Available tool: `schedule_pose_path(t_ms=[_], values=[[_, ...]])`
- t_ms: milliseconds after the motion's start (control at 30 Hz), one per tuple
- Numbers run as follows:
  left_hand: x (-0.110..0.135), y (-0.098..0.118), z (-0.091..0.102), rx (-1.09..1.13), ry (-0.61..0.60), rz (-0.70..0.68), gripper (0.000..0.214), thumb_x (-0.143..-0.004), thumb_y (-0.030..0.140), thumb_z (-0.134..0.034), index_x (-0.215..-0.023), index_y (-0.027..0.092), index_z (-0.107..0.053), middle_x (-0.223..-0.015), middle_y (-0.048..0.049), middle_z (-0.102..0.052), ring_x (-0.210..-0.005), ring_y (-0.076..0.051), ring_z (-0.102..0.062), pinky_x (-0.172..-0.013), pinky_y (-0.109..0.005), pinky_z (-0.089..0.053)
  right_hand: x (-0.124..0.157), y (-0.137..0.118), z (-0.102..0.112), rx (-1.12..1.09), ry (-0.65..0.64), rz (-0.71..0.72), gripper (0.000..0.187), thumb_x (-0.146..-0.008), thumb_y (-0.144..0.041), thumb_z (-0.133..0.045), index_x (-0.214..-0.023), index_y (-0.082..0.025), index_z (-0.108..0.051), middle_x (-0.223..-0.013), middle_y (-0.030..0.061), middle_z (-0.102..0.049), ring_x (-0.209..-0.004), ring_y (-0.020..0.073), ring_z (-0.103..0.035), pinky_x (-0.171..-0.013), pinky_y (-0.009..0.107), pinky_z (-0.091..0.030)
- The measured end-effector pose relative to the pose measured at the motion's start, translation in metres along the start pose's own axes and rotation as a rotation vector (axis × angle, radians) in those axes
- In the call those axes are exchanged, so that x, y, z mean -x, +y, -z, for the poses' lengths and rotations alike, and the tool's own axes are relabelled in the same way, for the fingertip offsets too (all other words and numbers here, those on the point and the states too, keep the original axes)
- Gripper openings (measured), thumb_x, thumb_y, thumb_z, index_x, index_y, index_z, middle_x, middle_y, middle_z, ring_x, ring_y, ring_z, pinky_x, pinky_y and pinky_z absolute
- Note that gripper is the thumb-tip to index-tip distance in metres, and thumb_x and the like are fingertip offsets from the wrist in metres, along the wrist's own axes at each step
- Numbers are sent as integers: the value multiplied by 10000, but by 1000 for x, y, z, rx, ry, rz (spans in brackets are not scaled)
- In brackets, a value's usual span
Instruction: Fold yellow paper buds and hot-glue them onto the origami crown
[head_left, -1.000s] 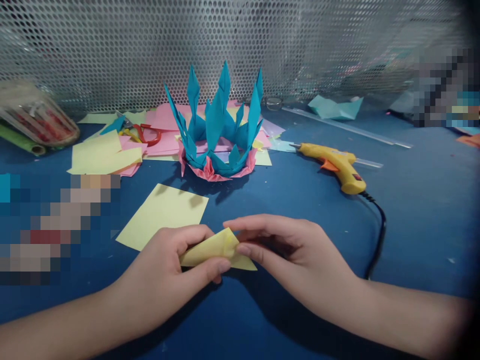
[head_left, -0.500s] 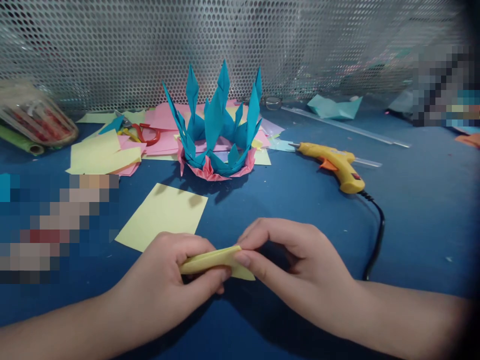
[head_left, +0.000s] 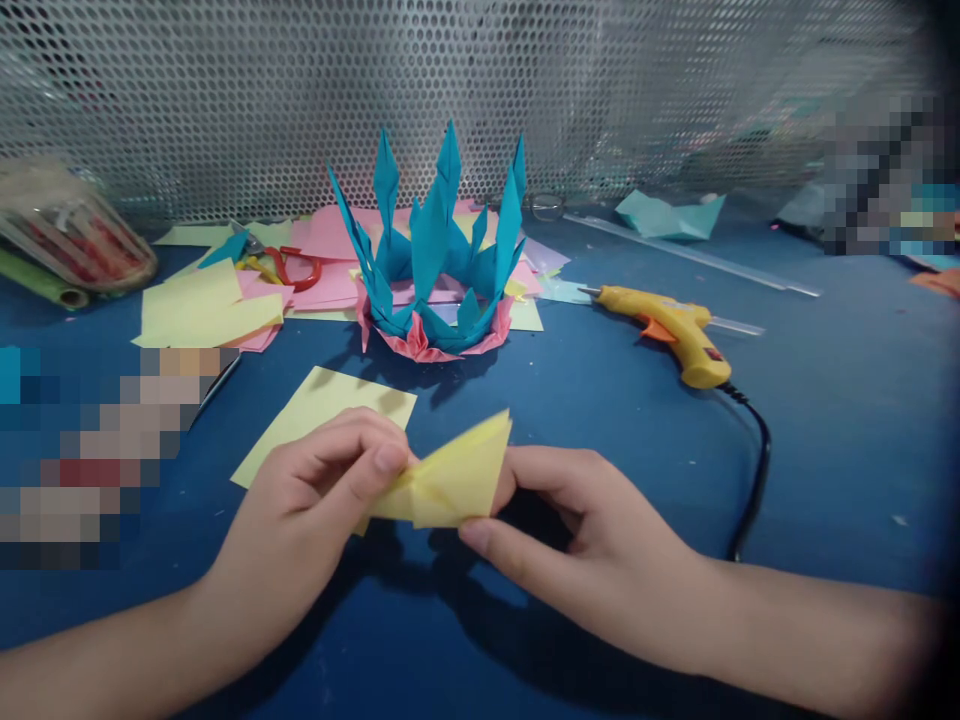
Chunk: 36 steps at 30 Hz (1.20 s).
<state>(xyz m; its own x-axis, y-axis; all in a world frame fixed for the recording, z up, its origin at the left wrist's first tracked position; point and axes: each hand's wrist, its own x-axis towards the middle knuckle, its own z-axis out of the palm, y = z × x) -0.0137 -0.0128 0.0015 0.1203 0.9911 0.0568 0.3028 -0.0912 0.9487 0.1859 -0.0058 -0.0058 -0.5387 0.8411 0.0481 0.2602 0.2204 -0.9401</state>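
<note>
Between my hands, above the blue table, is a piece of folded yellow paper (head_left: 459,480). My left hand (head_left: 322,490) pinches its narrow left end between thumb and fingers. At the wider right end, my right hand (head_left: 577,520) has its thumb at the lower corner and its fingers behind the edge. A flat yellow square sheet (head_left: 315,410) lies beyond my left hand, which partly covers it. Past my hands stands a crown-like ring of blue folded paper points (head_left: 429,250) with a pink folded base (head_left: 420,343).
A yellow glue gun (head_left: 660,325) lies at right, its black cord (head_left: 759,460) running toward me. Behind the crown are pink and yellow papers (head_left: 330,235) and red-handled scissors (head_left: 300,270). A clear jar (head_left: 75,225) is at far left. A perforated metal panel (head_left: 300,100) closes the back.
The folded paper has been turned and raised, so its wide end now points up to the right. My left hand has shifted left and up, thumb now on top; my right hand has moved slightly.
</note>
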Motion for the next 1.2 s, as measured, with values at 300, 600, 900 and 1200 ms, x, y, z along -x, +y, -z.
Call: schedule_pose_path(t_ms=[300, 600, 900, 1200], values=[[2, 0, -3, 53, -162, 176, 148, -763, 248, -684, -635, 231, -757, -610, 39, -710, -568, -99, -585, -521, -142, -458, 0, 3, -3, -82, 116, 41, 116, -814, -138, -669, -853, -220, -597, -755, -43, -664, -684, 95, -622, -629, 180, -504], [-1, 1, -4, 75, -274, 283, 142, -759, 224, -687, -637, 229, -758, -572, 35, -722, -508, -77, -606, -499, -120, -479, 5, 9, -7, -232, 283, 184, 456, -821, -86, -680, -1147, -313, -459, -981, -29, -661, -817, 94, -692, -738, 184, -582], [-1, -3, -3, 4, -272, 256, 172, -777, 244, -647, -650, 194, -750, -546, 34, -665, -498, -70, -532, -466, -127, -399, 4, 9, -3, 92, 283, 269, 184, -833, -93, -622, -929, -237, -560, -838, -34, -667, -693, 76, -636, -639, 153, -536], [-1, -1, 1, 63, -298, 241, 174, -793, 242, -664, -632, 215, -724, -472, 85, -495, -464, -50, -412, -447, -117, -323, -1, 6, 3, 207, 142, 427, 286, -797, 6, -530, -934, -199, -675, -909, 49, -656, -909, 133, -651, -739, 204, -540]])
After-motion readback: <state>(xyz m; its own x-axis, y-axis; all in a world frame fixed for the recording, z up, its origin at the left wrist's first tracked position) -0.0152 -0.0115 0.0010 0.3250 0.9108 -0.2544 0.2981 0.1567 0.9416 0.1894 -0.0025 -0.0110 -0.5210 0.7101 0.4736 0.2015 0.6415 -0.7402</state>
